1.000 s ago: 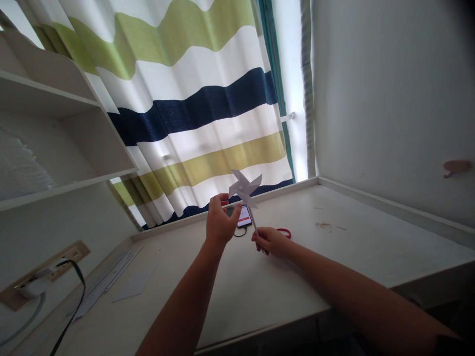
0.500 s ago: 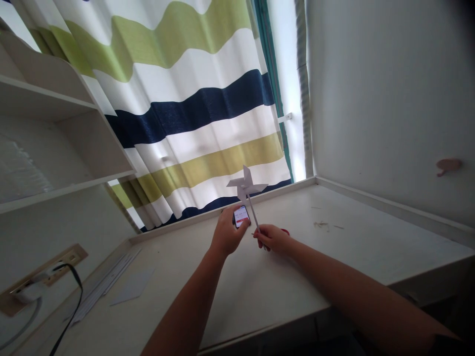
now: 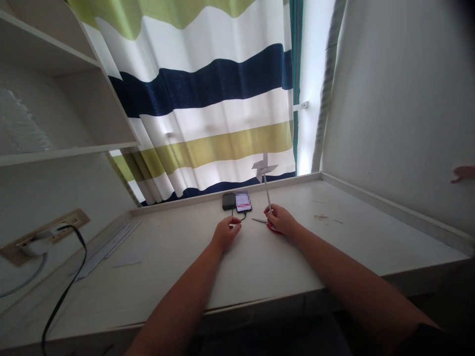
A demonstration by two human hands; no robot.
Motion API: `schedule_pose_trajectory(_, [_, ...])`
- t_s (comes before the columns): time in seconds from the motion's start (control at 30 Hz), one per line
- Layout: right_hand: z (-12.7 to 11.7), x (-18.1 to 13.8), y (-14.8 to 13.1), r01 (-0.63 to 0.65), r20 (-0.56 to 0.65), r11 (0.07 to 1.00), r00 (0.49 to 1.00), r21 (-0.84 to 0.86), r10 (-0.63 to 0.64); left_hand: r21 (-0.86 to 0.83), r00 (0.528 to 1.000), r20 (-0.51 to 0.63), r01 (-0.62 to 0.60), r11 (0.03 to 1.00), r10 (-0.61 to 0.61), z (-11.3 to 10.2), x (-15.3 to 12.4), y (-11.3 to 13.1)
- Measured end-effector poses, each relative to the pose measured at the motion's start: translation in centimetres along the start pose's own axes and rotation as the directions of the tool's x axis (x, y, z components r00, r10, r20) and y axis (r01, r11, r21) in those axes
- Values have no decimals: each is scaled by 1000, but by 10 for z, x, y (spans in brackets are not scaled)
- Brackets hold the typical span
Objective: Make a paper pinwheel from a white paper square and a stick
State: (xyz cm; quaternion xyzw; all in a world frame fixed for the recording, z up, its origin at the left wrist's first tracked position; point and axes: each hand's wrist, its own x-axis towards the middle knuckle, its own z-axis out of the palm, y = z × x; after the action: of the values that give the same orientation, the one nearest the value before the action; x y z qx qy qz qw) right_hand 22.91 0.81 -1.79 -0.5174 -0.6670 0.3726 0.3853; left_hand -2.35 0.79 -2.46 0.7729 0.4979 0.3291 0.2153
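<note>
My right hand [image 3: 282, 220] pinches the lower stick of a white paper pinwheel [image 3: 264, 168], which stands nearly upright above the desk. Partly hidden by that hand, a pair of scissors [image 3: 259, 220] with red handles lies on the desktop, blades toward the left. My left hand [image 3: 224, 233] is near the desk surface with its fingers loosely bent and thumb apart, and nothing shows in it. Just beyond it is a phone [image 3: 243, 202] with a lit screen. A black box-shaped device [image 3: 228, 200] sits against the phone's left side, and a dark cable [image 3: 244, 215] runs below them.
White strips [image 3: 106, 249] and a paper sheet [image 3: 132, 254] lie on the desk [image 3: 178, 277] at left. Small scraps [image 3: 320, 217] are to the right. A power cord [image 3: 69, 286] hangs from a wall socket [image 3: 70, 220]. A shelf [image 3: 70, 155] overhangs the left side; a striped curtain [image 3: 208, 123] hangs behind.
My left hand has let go of the phone and drawn back toward me. The phone now lies by the black device. The pinwheel, still in my right hand, appears farther right in view.
</note>
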Motion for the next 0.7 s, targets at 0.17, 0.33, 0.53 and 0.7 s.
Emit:
schedule_pose_trajectory(0.17, [-1,2,5,-12,-6,1000,1000,27,12,-49,1000,4,16,999,-16,-1,-1,-1])
schedule_pose_trajectory(0.33, [0,4,9,-31,20,999,999,43,31,-66,1000,14,14,998,-14,-2,-1,1])
schedule_pose_trajectory(0.53, [0,3,8,-47,38,998,998,50,45,-68,998,59,12,998,-8,-1,-3,3])
schedule_pose_trajectory(0.7, [2,2,10,-57,45,997,997,54,55,-73,998,67,6,997,-1,-2,-3,1])
